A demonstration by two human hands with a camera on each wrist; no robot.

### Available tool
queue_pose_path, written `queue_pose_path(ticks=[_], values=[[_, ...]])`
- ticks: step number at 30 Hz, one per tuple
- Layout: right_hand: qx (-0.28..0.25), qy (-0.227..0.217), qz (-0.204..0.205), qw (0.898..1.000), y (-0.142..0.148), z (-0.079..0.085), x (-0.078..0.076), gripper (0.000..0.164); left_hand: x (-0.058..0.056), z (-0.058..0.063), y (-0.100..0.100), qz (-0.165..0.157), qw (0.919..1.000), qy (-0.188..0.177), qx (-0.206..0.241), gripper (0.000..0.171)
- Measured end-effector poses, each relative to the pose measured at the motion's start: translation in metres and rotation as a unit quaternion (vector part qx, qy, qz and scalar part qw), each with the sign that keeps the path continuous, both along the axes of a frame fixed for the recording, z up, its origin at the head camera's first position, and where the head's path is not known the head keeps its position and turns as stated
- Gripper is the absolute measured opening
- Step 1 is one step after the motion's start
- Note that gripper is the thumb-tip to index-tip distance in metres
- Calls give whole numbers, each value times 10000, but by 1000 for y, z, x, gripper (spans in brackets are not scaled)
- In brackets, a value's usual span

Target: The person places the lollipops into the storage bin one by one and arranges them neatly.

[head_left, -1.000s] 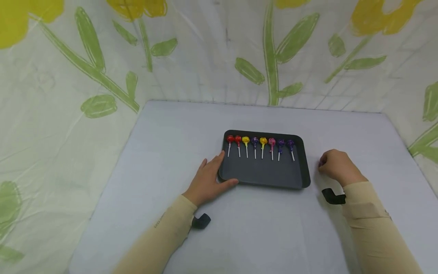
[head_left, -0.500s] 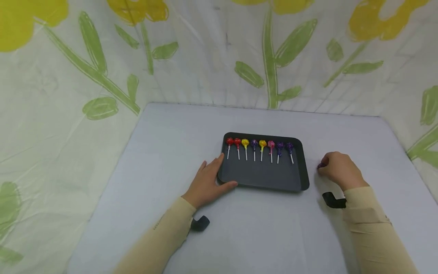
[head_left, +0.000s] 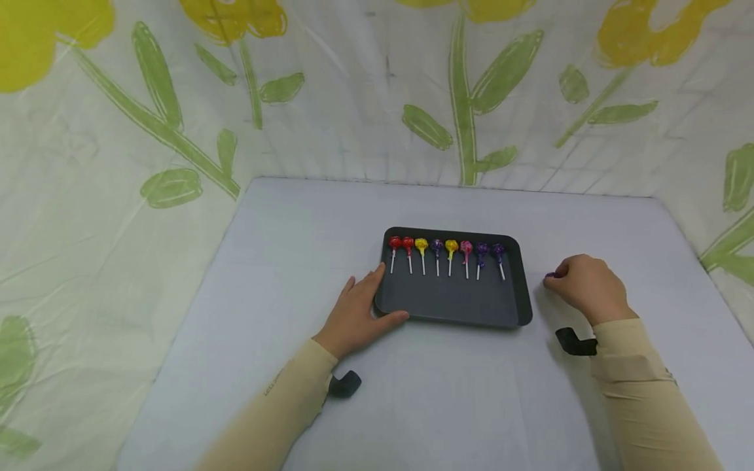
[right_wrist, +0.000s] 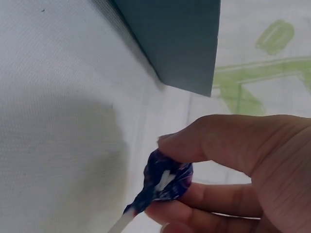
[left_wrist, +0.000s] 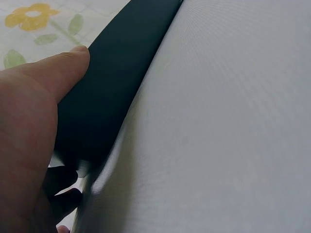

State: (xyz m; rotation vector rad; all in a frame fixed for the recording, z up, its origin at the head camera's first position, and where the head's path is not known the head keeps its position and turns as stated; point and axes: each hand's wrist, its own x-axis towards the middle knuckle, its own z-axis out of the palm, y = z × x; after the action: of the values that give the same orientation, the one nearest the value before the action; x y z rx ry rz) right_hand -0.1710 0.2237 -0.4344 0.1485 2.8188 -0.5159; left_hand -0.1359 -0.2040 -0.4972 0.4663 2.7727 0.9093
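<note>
A dark grey tray [head_left: 450, 307] lies on the table with several wrapped lollipops in a row along its far side, red, yellow, pink and purple, sticks toward me. My left hand [head_left: 356, 318] rests at the tray's left near corner, fingers spread, thumb on the near rim; the left wrist view shows the thumb against the tray wall [left_wrist: 126, 63]. To the right of the tray, my right hand [head_left: 589, 288] pinches a purple lollipop [right_wrist: 167, 175] by its wrapped head between thumb and fingers. Its white stick [right_wrist: 120, 224] points away from the palm in the right wrist view.
A white table [head_left: 453, 399] carries the tray. Behind and beside it hangs a white cloth [head_left: 353, 98] with painted yellow flowers and green leaves. The tray's corner [right_wrist: 189, 73] stands near the right hand in the right wrist view.
My right hand has turned slightly and shifted a little, bringing the purple lollipop more into sight at its fingertips. The left hand and the tray stay in place.
</note>
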Motion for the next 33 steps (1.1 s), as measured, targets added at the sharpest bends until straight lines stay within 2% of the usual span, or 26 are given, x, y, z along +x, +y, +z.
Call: queue_pose_path(ticks=[8,17,33], values=[[-28,123,-285,9995,-2,5,2,49,1,0,-1,14,10000,0,30,112],[-49,246,-266,9993,-6,11,2,55,2,0,-1,22,10000,-8,56,112],[-443,546,-409,9967,-21,17,3,48,1,1,-1,-23,10000,26,63,111]])
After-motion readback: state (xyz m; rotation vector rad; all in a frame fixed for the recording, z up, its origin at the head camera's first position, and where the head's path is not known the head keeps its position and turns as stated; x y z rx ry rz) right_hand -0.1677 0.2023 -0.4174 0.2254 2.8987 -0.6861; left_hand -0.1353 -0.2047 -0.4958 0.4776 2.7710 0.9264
